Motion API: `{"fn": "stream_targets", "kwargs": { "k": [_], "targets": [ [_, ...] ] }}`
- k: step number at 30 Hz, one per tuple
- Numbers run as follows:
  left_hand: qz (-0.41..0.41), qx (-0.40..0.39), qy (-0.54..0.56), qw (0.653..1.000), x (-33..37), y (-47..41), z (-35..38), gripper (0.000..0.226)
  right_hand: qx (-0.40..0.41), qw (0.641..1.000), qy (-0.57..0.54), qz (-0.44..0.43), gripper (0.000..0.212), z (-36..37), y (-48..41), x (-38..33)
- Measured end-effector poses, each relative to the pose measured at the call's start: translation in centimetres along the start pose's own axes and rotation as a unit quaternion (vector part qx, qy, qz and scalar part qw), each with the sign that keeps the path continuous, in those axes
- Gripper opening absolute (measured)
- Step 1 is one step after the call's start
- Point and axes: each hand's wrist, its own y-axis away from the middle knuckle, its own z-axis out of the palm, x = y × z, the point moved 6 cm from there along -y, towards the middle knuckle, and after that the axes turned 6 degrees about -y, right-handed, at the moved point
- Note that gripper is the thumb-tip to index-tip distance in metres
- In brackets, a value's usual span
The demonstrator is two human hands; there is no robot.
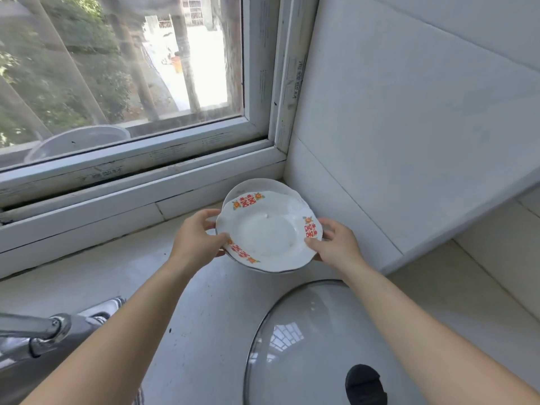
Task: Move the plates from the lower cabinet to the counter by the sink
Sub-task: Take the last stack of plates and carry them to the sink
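- Pale grey bench (204, 317) is seen nearest, with a domed clear glass lid (306, 331) on it at the right.
- A round white plate with red-and-orange motifs (268, 232) is gripped at opposite rims by the left hand (195, 238) and right hand (336, 244).
- A second white plate (257, 184) is partly covered behind it, in the bench corner under the white-framed window (117, 83).

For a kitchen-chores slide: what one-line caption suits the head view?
Left hand and right hand grip a white ceramic plate with red motifs over a second white plate on the grey counter.
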Motion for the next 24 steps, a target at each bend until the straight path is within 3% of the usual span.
{"fn": "stream_targets", "kwargs": {
  "k": [6, 10, 14, 18, 21, 24],
  "targets": [
    [0.010, 0.031, -0.048, 0.998, 0.0, -1.2, 0.2, 0.049, -0.008, 1.000, 0.003, 0.007, 0.032, 0.2, -1.5, 0.1],
    [0.023, 0.040, -0.078, 0.996, 0.0, -1.3, 0.5, 0.045, 0.003, 1.000, 0.021, 0.008, 0.044, 0.0, -1.7, 0.2],
    [0.081, 0.049, -0.202, 0.975, 0.6, -0.6, 0.6, 0.047, 0.022, 0.993, 0.114, -0.019, 0.052, -0.5, -1.4, 0.1],
    [0.200, 0.025, -0.299, 0.933, 2.0, 1.1, 1.3, 0.041, 0.032, 0.959, 0.240, -0.149, 0.047, -0.3, 0.7, -1.8],
    [0.255, -0.007, -0.287, 0.923, 2.5, 2.1, 2.0, 0.035, -0.029, 0.923, 0.293, -0.247, 0.041, 1.1, 2.6, -2.8],
    [0.292, -0.038, -0.276, 0.915, 2.5, 3.1, 2.7, 0.031, -0.098, 0.888, 0.343, -0.290, 0.039, 2.3, 3.7, -2.7]
  ]
}}
